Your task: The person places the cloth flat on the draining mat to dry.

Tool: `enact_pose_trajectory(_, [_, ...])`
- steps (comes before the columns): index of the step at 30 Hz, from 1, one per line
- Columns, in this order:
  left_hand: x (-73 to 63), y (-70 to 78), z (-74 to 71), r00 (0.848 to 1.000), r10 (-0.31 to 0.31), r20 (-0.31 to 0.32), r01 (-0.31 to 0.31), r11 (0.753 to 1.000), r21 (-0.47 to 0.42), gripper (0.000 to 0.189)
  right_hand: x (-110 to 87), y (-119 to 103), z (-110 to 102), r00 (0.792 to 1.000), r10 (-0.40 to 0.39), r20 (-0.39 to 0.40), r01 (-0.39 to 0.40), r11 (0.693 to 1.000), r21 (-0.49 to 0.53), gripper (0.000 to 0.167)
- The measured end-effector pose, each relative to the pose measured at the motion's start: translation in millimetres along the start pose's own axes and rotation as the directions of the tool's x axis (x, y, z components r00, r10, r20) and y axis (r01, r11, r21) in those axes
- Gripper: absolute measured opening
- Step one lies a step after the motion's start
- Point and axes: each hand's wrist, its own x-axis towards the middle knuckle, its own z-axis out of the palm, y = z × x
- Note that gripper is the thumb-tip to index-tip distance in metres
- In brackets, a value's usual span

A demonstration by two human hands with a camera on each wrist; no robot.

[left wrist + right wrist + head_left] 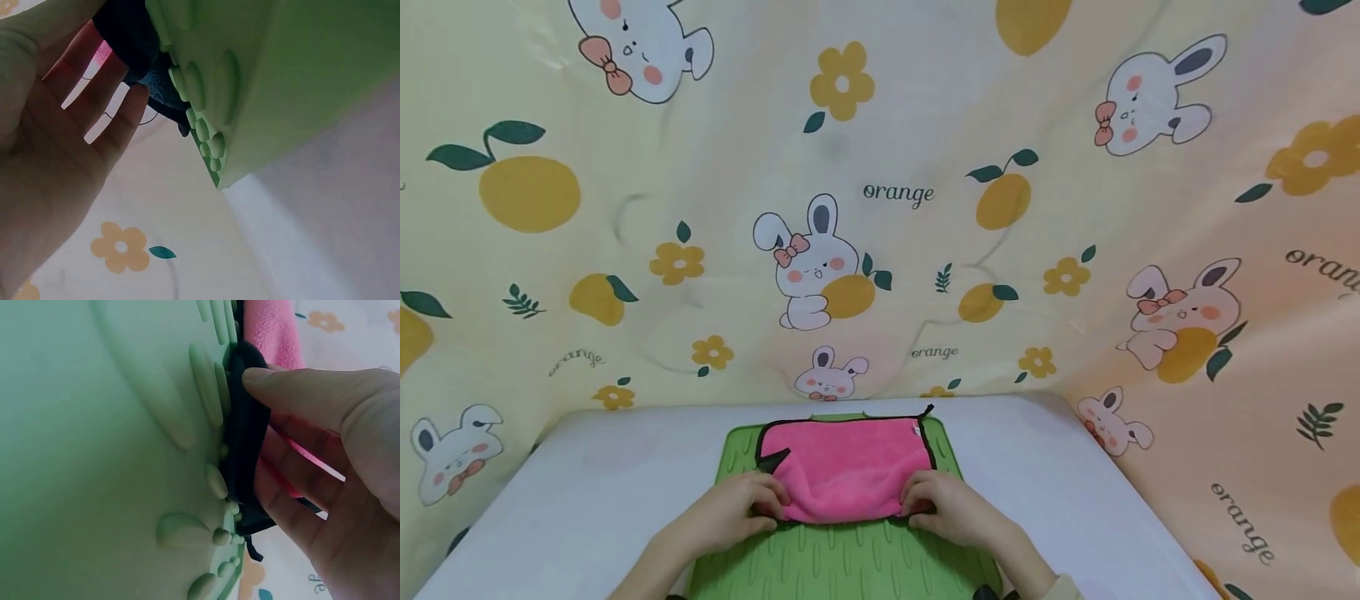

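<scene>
- Head: with left hand (741, 507) and right hand (947, 504), pinching a pink, black-edged rectangular plush cloth (850, 458) toward the far edge of a green ridged mat (850, 558).
- Left wrist: holding dark fabric (134, 37) with spread fingers (125, 119).
- Right wrist: pinching black edging (245, 431) beneath thumb (300, 387).

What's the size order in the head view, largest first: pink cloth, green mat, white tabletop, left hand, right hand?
1. White tabletop
2. Green mat, partly covered
3. Pink cloth
4. Left hand and right hand: smallest, too alike to rank against each other.
</scene>
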Motion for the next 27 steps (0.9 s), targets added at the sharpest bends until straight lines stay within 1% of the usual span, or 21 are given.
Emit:
enact_pose_trajectory(4, [-0.7,-0.7,-3.2,1.000,0.000,-0.003,0.000,0.999,-0.032,0.012,0.0,-1,-2,1.000,0.009,0.005,-0.009,1.000,0.027,0.012])
enact_pose_trajectory(7, [-4.2,-1.1,-3.4,1.000,-0.005,-0.013,0.004,0.998,-0.055,0.012,-0.8,-1,-2,1.000,0.010,0.009,-0.010,0.999,0.039,0.012])
enact_pose_trajectory(12, [-5.4,-0.3,-6.8,1.000,-0.010,-0.024,0.007,0.995,-0.102,0.013,-2.0,0,-4,1.000,0.027,-0.001,-0.027,0.998,0.051,0.013])
enact_pose_trajectory(17, [-4.4,1.3,-12.4,1.000,-0.015,-0.016,0.013,0.993,-0.118,0.011,-3.3,1,-6,0.999,0.013,-0.046,-0.011,0.999,0.046,0.013])
enact_pose_trajectory(20, [-4.9,2.6,-15.0,1.000,-0.022,-0.011,0.021,0.992,-0.127,0.010,-4.6,1,-7,0.998,0.013,-0.062,-0.009,0.998,0.063,0.012])
enact_pose_trajectory(24, [-7.4,4.0,-17.9,0.999,-0.036,-0.009,0.034,0.990,-0.136,0.010,-6.0,-1,-10,0.997,0.002,-0.078,0.005,0.996,0.088,0.009])
enact_pose_trajectory(27, [-10.6,6.0,-21.5,0.999,-0.044,-0.011,0.042,0.988,-0.151,0.009,-5.8,-1,-12,0.995,-0.020,-0.101,0.028,0.996,0.081,0.007])
